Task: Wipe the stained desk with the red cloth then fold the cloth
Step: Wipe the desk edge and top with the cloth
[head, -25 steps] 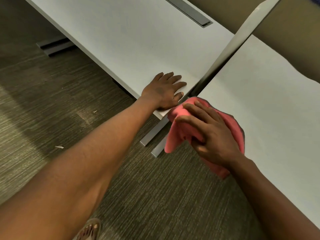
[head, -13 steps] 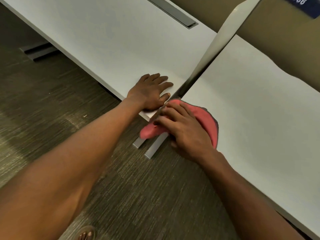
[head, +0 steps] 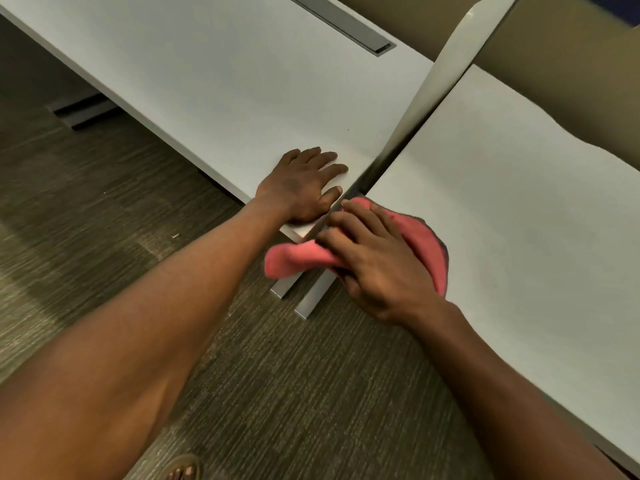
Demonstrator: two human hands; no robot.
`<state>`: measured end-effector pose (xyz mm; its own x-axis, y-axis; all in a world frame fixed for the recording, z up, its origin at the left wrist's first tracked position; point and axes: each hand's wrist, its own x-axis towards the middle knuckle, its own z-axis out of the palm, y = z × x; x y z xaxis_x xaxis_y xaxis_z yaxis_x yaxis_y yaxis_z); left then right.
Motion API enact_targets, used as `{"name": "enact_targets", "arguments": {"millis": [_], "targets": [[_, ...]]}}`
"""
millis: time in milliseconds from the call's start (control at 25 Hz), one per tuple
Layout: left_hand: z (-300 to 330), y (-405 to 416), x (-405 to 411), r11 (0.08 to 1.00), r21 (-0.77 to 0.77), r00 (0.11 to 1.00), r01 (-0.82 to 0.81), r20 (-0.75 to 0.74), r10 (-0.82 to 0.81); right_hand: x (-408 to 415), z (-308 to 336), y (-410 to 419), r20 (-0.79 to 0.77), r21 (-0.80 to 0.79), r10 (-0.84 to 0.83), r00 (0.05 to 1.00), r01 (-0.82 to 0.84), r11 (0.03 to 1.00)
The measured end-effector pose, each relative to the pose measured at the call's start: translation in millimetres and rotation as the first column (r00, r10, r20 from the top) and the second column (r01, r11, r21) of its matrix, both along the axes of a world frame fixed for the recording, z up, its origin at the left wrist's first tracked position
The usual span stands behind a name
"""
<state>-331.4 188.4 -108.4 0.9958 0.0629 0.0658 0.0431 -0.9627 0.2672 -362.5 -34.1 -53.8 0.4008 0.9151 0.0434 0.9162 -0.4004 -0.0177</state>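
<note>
The red cloth (head: 427, 242) lies bunched at the near left corner of the right-hand white desk (head: 519, 216). One end of it hangs off the desk edge over the floor. My right hand (head: 374, 261) presses down on the cloth, fingers curled over it and pointing left. My left hand (head: 303, 183) rests flat, fingers spread, on the near right corner of the left-hand white desk (head: 225, 84). I see no clear stain on either desktop.
An upright white divider panel (head: 436, 84) separates the two desks. A grey cable slot (head: 343, 22) runs along the left desk's far side. Grey desk feet (head: 304, 297) stick out onto the carpet (head: 104, 209) below my hands. My sandalled foot (head: 181, 471) shows at the bottom.
My right hand has pushed the cloth left and up to the desk's corner by the divider, flattening it. The hanging end now trails left. My left hand has stayed put.
</note>
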Motion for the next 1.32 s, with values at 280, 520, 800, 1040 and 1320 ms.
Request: {"name": "enact_targets", "arguments": {"millis": [280,520,800,1040,1320], "targets": [[0,-2,0,1.000,-0.010,1.000,-0.007,0.001,0.007,26,10,-8,-0.105,-0.051,-0.241,0.965,0.236,0.970],[2,-2,-1,1.000,-0.006,1.000,-0.007,-0.006,0.007,3,4,-6,-0.095,-0.009,-0.150,0.984,0.149,0.989],[-1,-3,-1,1.000,-0.007,1.000,-0.007,0.007,0.007,7,14,5,-0.142,-0.030,-0.250,0.958,0.248,0.968],[4,-3,-3,1.000,-0.002,1.000,0.008,-0.012,-0.008,-13,6,34,0.022,0.019,-0.253,0.967,0.253,0.967],[-3,-2,-1,1.000,-0.015,1.000,0.014,-0.016,-0.014,4,5,-21,-0.130,-0.031,-0.365,0.922,0.364,0.931]]}}
